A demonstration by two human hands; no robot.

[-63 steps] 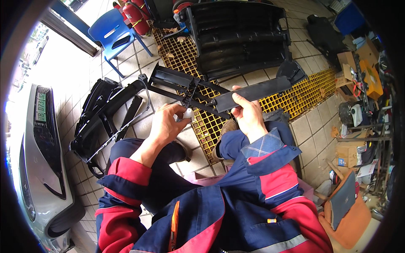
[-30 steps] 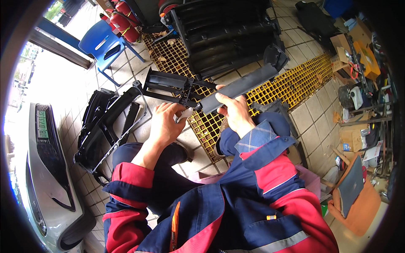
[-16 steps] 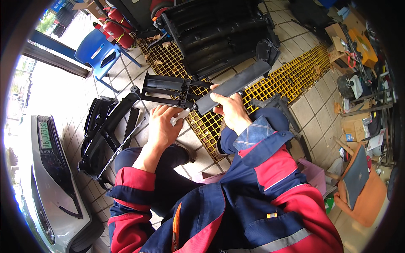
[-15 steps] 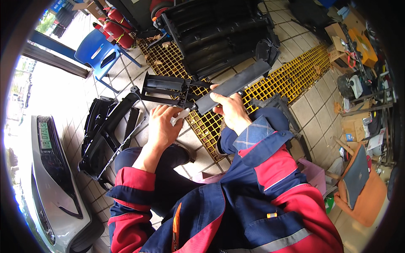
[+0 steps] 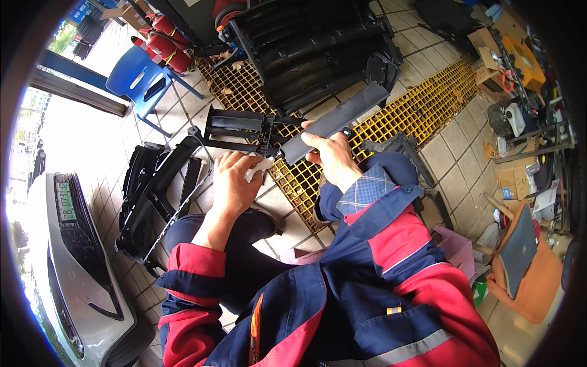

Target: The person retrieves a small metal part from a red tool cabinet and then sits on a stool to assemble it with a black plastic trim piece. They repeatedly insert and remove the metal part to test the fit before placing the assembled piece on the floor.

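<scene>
My right hand (image 5: 335,160) is closed around the near part of a long dark grey flap (image 5: 339,121), which slants away to the upper right. Its thumb lies across the top face. Against the flap's near left end, my left hand (image 5: 234,183) pinches a small white piece (image 5: 262,166), perhaps tissue or cloth; its exact kind cannot be made out. The fingertips are close to the small dark pin at that end. Just beyond, a black slotted plastic frame (image 5: 235,129) lies on the floor, and another black plastic bracket (image 5: 156,189) lies left of my left hand.
A big black slatted panel (image 5: 306,58) lies ahead over yellow floor grating (image 5: 428,104). A blue chair (image 5: 137,70) and red fire extinguishers (image 5: 168,52) stand far left. The silver car (image 5: 85,263) is at left. A cluttered shelf (image 5: 532,153) and orange chair (image 5: 529,275) are right.
The view has shifted slightly. Both hands keep their grips, with the flap and the white piece in nearly the same places.
</scene>
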